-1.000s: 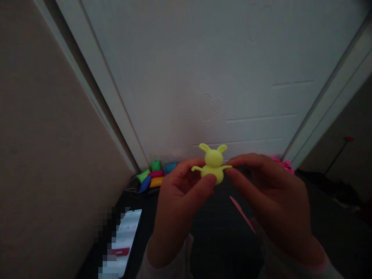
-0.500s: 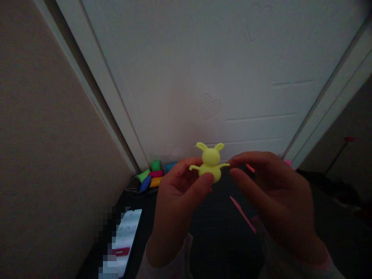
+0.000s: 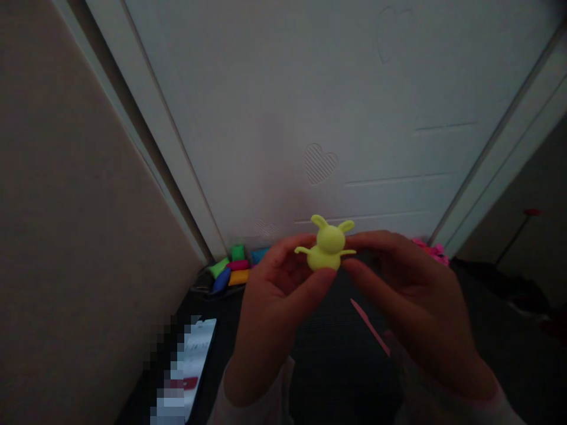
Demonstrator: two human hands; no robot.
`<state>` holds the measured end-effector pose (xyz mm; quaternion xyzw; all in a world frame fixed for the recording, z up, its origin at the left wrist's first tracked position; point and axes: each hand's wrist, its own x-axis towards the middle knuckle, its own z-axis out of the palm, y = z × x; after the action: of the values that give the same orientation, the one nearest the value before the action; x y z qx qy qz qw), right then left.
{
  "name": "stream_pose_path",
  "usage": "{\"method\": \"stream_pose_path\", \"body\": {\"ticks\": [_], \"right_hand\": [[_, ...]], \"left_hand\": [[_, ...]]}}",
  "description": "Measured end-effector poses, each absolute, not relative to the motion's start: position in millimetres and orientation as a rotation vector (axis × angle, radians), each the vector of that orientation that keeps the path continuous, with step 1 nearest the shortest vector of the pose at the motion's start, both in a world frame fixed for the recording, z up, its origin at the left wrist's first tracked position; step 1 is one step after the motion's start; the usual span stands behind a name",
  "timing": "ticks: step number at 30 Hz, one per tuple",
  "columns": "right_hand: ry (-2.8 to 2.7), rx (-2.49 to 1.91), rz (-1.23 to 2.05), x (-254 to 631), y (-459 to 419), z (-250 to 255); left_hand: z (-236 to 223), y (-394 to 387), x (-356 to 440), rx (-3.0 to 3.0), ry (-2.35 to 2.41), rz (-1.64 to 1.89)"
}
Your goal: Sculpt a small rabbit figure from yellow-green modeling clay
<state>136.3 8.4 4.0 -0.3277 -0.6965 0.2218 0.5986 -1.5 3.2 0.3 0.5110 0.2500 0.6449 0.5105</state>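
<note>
A small yellow clay figure (image 3: 329, 247) with two ears and two thin arms is held up in front of a white door. My left hand (image 3: 277, 307) pinches its round body from below, thumb in front and fingers behind. My right hand (image 3: 411, 295) has its fingertips closed on the figure's right arm and side. A thin pink modelling stick (image 3: 370, 326) lies on the dark floor below, between the hands.
Several coloured clay packets (image 3: 234, 268) sit by the door's foot at the left. A lit phone (image 3: 190, 369) lies on the floor at lower left. Pink material (image 3: 429, 248) shows behind my right hand. A beige wall stands at left.
The figure has shifted slightly right and up and tilted. My right hand, which had drawn a little away half a second ago, has closed back onto the figure's right side.
</note>
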Motion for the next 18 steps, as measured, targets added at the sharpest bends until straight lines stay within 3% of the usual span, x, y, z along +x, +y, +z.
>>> {"method": "stream_pose_path", "body": {"ticks": [7,13,18], "right_hand": [[-1.377,-0.589,1.204,129,13,3],[-1.289,-0.568,1.344,132,17,0],[-1.28,-0.514,1.404,136,18,0]], "left_hand": [[0,4,1,1.22,0.676,1.621],[-2,-1,0,1.386,0.777,1.66],[-3,-7,-4,1.927,1.222,2.069]]}}
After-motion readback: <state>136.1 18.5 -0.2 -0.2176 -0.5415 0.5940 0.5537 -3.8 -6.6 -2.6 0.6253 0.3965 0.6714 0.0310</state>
